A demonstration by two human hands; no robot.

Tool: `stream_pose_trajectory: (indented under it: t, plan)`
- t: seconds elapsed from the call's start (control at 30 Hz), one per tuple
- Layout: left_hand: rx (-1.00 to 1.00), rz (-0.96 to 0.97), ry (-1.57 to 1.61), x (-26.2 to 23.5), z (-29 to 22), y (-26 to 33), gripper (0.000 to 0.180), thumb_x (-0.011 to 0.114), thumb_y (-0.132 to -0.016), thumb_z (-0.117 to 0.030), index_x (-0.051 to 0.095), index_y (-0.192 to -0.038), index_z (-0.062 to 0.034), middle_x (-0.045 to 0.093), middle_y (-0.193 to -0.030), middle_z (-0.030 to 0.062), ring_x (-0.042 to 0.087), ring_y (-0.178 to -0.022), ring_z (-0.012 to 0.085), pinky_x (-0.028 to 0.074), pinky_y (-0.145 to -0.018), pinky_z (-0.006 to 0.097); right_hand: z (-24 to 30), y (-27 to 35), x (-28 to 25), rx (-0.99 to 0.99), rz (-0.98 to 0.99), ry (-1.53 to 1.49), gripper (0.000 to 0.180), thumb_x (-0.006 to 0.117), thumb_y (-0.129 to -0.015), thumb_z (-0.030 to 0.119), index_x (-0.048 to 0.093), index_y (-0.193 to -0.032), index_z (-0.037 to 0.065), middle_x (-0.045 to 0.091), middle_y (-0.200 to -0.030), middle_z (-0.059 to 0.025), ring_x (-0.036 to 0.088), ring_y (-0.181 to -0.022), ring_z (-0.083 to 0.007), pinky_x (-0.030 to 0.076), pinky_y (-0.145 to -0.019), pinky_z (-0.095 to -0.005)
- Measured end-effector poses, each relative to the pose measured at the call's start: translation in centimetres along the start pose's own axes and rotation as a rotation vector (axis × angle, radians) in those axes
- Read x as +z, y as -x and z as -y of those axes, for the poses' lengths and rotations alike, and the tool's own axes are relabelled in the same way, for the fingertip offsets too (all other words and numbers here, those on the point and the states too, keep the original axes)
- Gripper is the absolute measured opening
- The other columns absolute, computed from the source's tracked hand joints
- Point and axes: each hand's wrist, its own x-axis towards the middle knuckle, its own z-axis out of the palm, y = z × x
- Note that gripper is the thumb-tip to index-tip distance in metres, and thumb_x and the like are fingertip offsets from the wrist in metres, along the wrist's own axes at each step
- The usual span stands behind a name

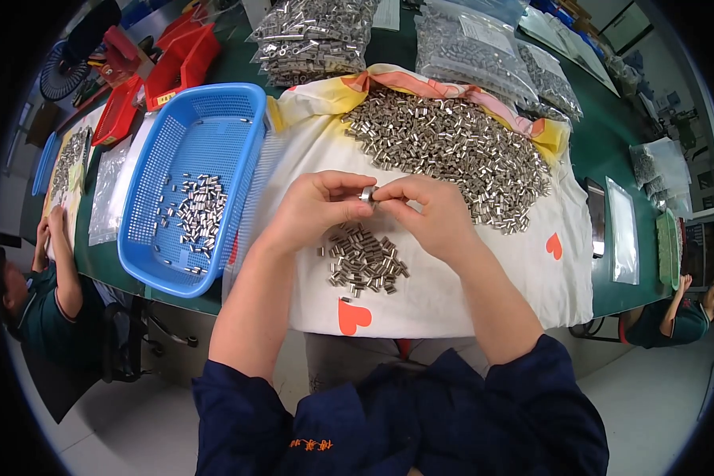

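A small shiny metal sleeve (366, 193) is pinched between the thumb and fingers of my left hand (325, 205). From the other side, the bent fingertips of my right hand (432, 210) grip the same sleeve, partly covering it. Just below both hands lies a small pile of metal sleeves (365, 262) on a white cloth (484, 293) with red hearts. Beyond my hands spreads a much larger heap of the same sleeves (444, 143), banked against the cloth's rolled yellow and pink edge. To the left, a blue mesh basket (250, 111) holds loose sleeves (202, 210).
Plastic bags full of metal parts (313, 36) and more filled bags (472, 51) stand at the back of the green table (595, 103). Red bins (186, 59) sit at the far left. One person (55, 293) works at left, another (678, 317) at right.
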Motion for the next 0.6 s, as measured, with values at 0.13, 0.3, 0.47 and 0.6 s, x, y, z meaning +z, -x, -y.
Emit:
stream_pose_trajectory:
  t: [0.13, 0.3, 0.47, 0.6]
  plan:
    - [-0.054, 0.065, 0.007, 0.4, -0.6, 0.0, 0.036, 0.065, -0.071, 0.007, 0.058, -0.106, 0.0035, 0.062, -0.092, 0.0050, 0.058, -0.080, 0.0085, 0.048, -0.072, 0.021, 0.6, -0.3, -1.1, 0.100, 0.070, 0.045, 0.011, 0.064, -0.072, 0.011, 0.063, -0.081, 0.004, 0.062, -0.074, -0.0076, 0.060, -0.066, -0.0181, 0.047, -0.061, -0.0280]
    - [-0.075, 0.147, -0.129, 0.8, -0.5, 0.3, 0.032, 0.071, -0.070, -0.003, 0.062, -0.100, -0.0017, 0.062, -0.082, -0.0001, 0.056, -0.077, 0.0059, 0.047, -0.070, 0.020, 0.4, -1.1, -4.5, 0.190, -0.103, 0.077, 0.011, 0.062, -0.075, 0.007, 0.062, -0.085, 0.003, 0.061, -0.072, -0.0037, 0.057, -0.064, -0.0103, 0.045, -0.061, -0.0216]
    - [-0.010, 0.169, -0.288, 0.2, -0.2, 0.6, 0.030, 0.074, -0.068, -0.008, 0.064, -0.096, -0.0036, 0.062, -0.079, 0.0015, 0.056, -0.073, 0.0072, 0.046, -0.068, 0.022, 0.5, 0.4, -4.7, 0.022, 0.165, 0.644, 0.015, 0.056, -0.072, 0.006, 0.063, -0.086, 0.006, 0.061, -0.077, -0.0095, 0.057, -0.079, -0.0284, 0.045, -0.071, -0.0377]
    - [0.081, 0.167, -0.430, 1.2, -1.5, 0.8, 0.031, 0.074, -0.067, -0.010, 0.063, -0.095, -0.0023, 0.063, -0.078, 0.0044, 0.057, -0.072, 0.0096, 0.047, -0.068, 0.023, -2.2, 1.9, -3.9, -0.133, 0.203, 0.839, 0.014, 0.055, -0.069, 0.004, 0.063, -0.080, 0.007, 0.057, -0.075, -0.0086, 0.054, -0.077, -0.0272, 0.044, -0.070, -0.0364]
